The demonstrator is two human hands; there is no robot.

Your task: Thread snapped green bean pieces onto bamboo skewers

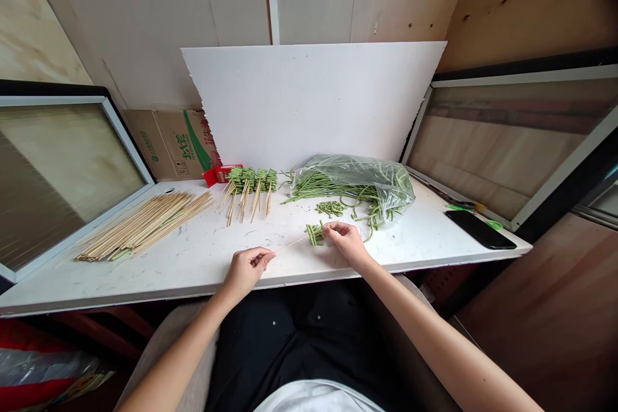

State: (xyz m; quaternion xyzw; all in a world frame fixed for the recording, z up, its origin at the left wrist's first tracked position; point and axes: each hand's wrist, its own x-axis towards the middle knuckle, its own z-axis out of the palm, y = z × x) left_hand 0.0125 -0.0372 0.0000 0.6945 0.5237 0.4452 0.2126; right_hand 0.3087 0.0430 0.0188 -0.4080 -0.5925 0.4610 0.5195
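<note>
My left hand [247,268] is closed in a pinch on the near end of a thin bamboo skewer [291,244] that runs up and to the right. Short green bean pieces [315,234] sit on the skewer's far end. My right hand [344,237] is closed on those pieces, fingertips pressed on them. Both hands rest near the front edge of the white table [203,257]. A small heap of cut bean pieces [330,208] lies just beyond my right hand.
A pile of bare skewers [145,226] lies at the left. Several finished bean skewers [248,188] lie at the back, by a red packet [219,174]. A plastic bag of long beans [357,183] sits behind. A black phone [479,229] and green scissors [466,207] lie at the right.
</note>
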